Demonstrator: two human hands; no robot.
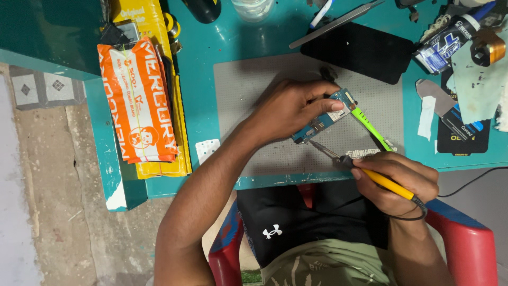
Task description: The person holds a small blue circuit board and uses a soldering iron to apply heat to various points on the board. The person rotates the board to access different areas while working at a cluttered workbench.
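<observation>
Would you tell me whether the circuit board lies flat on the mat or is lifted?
Lifted: the left hand tilts the circuit board above the grey mat.

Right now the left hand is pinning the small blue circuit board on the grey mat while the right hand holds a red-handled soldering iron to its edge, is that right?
Not quite: in the head view the soldering iron has a yellow handle, not a red one. The rest holds: the left hand pins the small blue circuit board on the grey mat, and the right hand holds the iron's tip to the board's edge.
</observation>
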